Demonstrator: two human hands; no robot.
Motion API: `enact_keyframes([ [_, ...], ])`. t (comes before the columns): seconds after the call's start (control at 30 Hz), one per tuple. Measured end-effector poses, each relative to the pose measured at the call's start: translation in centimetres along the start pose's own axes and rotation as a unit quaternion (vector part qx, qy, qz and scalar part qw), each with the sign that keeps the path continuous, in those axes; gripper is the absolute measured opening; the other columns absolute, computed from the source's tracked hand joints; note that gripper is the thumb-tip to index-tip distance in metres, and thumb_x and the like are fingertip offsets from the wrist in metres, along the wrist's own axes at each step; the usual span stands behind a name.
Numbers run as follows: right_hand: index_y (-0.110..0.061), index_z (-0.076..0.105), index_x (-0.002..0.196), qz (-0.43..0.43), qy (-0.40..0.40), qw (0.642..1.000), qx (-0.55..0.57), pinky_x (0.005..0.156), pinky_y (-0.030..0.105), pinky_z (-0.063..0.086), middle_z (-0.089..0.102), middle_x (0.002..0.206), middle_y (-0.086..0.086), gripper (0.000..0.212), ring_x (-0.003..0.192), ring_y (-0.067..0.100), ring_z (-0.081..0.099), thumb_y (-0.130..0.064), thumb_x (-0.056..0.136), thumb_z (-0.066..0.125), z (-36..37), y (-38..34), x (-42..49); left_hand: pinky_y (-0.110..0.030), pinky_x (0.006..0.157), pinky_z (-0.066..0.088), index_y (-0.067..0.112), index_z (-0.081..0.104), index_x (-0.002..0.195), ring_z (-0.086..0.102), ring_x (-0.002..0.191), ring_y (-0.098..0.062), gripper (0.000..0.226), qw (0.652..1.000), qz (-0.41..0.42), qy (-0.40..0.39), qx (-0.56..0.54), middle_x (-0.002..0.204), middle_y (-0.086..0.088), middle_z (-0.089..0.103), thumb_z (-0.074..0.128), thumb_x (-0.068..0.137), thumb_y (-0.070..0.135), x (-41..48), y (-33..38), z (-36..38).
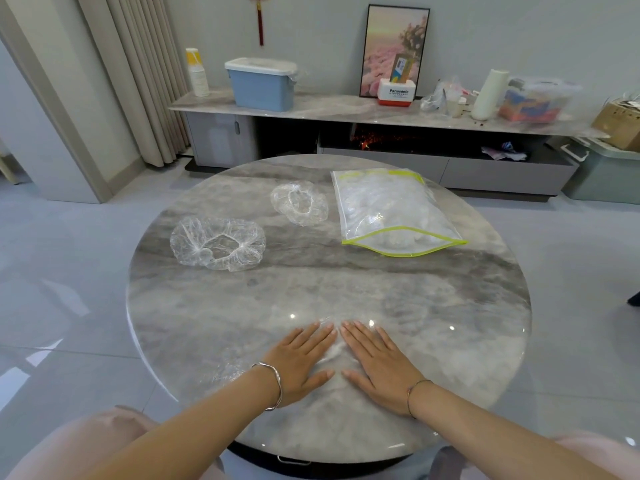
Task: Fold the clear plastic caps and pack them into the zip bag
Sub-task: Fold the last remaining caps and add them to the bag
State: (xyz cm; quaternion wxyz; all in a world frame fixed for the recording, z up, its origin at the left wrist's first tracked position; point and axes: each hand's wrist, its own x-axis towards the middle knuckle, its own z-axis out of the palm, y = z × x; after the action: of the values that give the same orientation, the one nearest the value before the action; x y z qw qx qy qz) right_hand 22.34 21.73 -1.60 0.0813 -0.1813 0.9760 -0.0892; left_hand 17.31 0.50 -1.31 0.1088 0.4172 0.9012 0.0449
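Item 1. Flattened cap [333, 355]: clear plastic, pressed onto the near part of the table [311, 292]. Mostly hidden under both hands. Only a whitish crinkled strip shows between them, with a faint wrinkled patch left of the left wrist. Its outline is hard to make out against the glossy marble.

Item 2. Left hand [299, 362]: palm down, fingers straight and together, pressing flat on the cap and gripping nothing. There is a silver bangle [273, 386] at the wrist.

Item 3. Right hand [377, 365]: the same pose, flat with fingers extended, its fingertips almost meeting those of the left hand. It wears a thin bracelet [417, 393].

Item 4. Large cap [188, 239]: unfolded and puffed, with the gathered elastic opening facing up. It lies on the left of the table, well apart from the hands.

Item 5. Small cap [311, 213]: unfolded, farther back near the centre, just beside the bag but not touching it.

Item 6. Zip bag [391, 209]: clear with yellow-green trim, lying flat at the far right and filled with whitish plastic. Whether its zip is closed cannot be told.

Item 7. Table: round with a grey marble top. A broad bare band runs between the hands and items 4 to 6. The hands lie close to the near edge, and the bag's near right corner lies close to the right edge.

Item 8. Surroundings: pale tiled floor [69, 271] all round the table; a sideboard [346, 110] against the far wall with a blue bin [261, 86] and a framed picture [394, 50]; a curtain [138, 81] at left. The objects at the sideboard's right end are blurred.
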Motion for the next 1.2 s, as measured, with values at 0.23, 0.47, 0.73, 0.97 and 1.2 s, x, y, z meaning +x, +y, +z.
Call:
enact_keyframes([
  [0.23,-0.021,0.016,0.151,-0.013,0.077,0.996,0.040,0.116,0.023,-0.010,0.016,0.157,-0.009,0.068,0.144,0.002,0.005,-0.057,0.094,0.023,-1.9,-0.3,0.0,-0.025,0.115,0.006,0.026,0.014,0.150,0.013,0.143,-0.014,0.089,0.997,-0.063,0.000,-0.035,0.158,0.007,0.008,-0.015,0.078,0.069,0.1,1.0,-2.1],
  [0.47,-0.024,0.055,0.123,-0.112,0.127,0.984,0.052,0.109,0.021,0.016,0.052,0.123,-0.011,0.056,0.116,0.005,0.043,-0.061,0.081,0.056,-2.6,-1.1,-0.7,-0.025,0.102,0.032,0.020,0.044,0.137,0.046,0.121,-0.018,0.038,0.971,-0.147,0.007,-0.190,0.132,-0.003,0.048,0.030,0.102,0.022,-0.3,0.7,-3.7],
  [0.73,-0.020,0.057,0.116,-0.089,0.111,0.990,0.012,0.097,0.021,0.033,0.058,0.111,-0.007,0.042,0.097,0.013,0.054,-0.041,0.079,0.058,-1.7,-1.1,0.1,-0.026,0.108,0.018,0.023,0.043,0.131,0.024,0.132,-0.019,0.052,0.999,-0.043,0.007,-0.002,0.143,0.003,0.029,0.049,0.080,0.018,-1.2,0.3,-4.0],
  [0.97,-0.012,0.057,0.075,0.059,0.163,0.966,0.191,0.074,0.020,0.040,0.057,0.069,-0.005,0.014,0.068,0.012,0.049,-0.020,0.087,0.057,-1.9,-1.1,1.1,-0.026,0.101,0.022,0.022,0.054,0.111,0.042,0.113,-0.019,0.042,0.995,-0.036,0.086,-0.040,0.112,0.005,0.053,0.059,0.075,0.044,-0.2,-1.2,-2.9],
  [1.2,-0.018,0.058,0.072,0.188,0.170,0.867,0.428,0.065,0.022,0.046,0.062,0.064,-0.005,0.019,0.060,0.006,0.055,-0.027,0.085,0.070,-2.2,-0.9,1.7,-0.023,0.086,0.029,0.027,0.058,0.088,0.047,0.101,-0.013,0.028,0.979,-0.155,0.088,-0.102,0.099,0.007,0.062,0.048,0.090,0.053,1.3,-0.3,-2.8],
])
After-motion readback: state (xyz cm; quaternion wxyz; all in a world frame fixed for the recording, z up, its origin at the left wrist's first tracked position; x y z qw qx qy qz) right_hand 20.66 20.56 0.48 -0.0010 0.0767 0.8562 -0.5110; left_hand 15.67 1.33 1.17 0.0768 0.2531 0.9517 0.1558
